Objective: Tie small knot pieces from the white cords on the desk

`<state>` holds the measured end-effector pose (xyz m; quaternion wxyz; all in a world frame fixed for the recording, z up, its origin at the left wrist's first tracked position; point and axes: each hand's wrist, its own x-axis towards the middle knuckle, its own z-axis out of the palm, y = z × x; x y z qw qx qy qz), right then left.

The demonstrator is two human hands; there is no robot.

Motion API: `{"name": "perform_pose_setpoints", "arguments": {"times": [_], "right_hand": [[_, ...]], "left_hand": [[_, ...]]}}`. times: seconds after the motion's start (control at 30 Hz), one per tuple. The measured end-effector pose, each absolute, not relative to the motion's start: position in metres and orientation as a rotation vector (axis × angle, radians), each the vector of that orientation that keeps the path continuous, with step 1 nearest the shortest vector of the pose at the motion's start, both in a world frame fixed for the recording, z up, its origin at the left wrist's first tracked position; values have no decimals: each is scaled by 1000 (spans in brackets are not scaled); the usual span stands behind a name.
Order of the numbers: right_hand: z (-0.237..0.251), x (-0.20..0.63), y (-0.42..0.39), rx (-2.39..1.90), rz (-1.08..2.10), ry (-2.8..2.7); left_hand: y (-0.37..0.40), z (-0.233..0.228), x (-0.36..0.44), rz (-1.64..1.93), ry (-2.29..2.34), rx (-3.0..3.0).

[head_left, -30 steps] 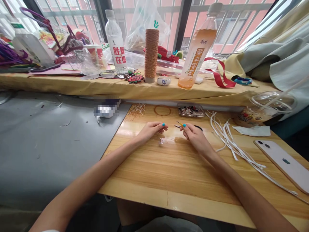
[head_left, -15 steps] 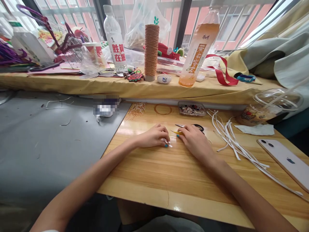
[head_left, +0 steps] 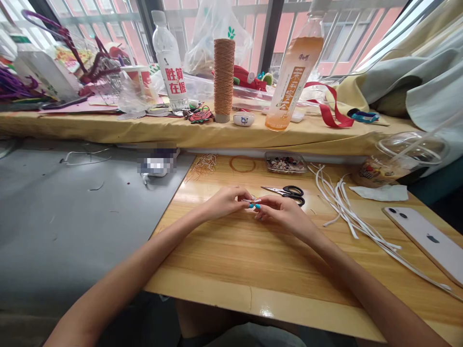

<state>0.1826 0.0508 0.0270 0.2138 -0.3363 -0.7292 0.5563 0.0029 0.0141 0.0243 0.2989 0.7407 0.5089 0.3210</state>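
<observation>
Change: both hands are lifting off the wood and meeting at frame centre; the scissors [head_left: 285,192], half covered by the right hand half a second ago, are now lying in plain sight.
Table: a glossy wooden table [head_left: 253,260] is filling the lower centre and right of the frame, with a grey surface [head_left: 72,217] lying to its left.
Ledge: a yellow-draped ledge [head_left: 202,132] is running across the upper frame, carrying a water bottle [head_left: 170,62], a tan thread spool [head_left: 223,77] and an orange drink bottle [head_left: 292,77].
Phone: a white phone [head_left: 427,238] is lying face down at the right edge.
Cords: white cords [head_left: 343,212] are fanning out between the scissors and the phone.
Left hand: the left hand [head_left: 226,201] is pinching a small pale piece [head_left: 252,200] between thumb and fingertip, other fingers curled.
Right hand: the right hand [head_left: 285,214] is pinching the same piece from the other side, fingertips touching the left's.
Bead tray: a small clear tray [head_left: 285,164] is sitting above the scissors, near the ledge.
Piece: too small to identify; it is sitting at frame centre, just above the table, left of the scissors.
</observation>
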Motion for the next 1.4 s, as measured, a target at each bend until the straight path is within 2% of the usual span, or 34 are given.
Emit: {"name": "perform_pose_setpoints", "arguments": {"times": [0.47,0.77,1.03,1.4], "right_hand": [[26,183,47,-920,1243,-2199],[23,183,47,-980,1400,-2055],[23,182,48,-997,1387,-2027],[15,179,49,-964,1531,-1921]], "left_hand": [[17,21,5,920,1235,1751],[13,19,10,1014,1337,1967],[19,13,5,958,1227,1603],[17,12,11,1091,1266,1615]]}}
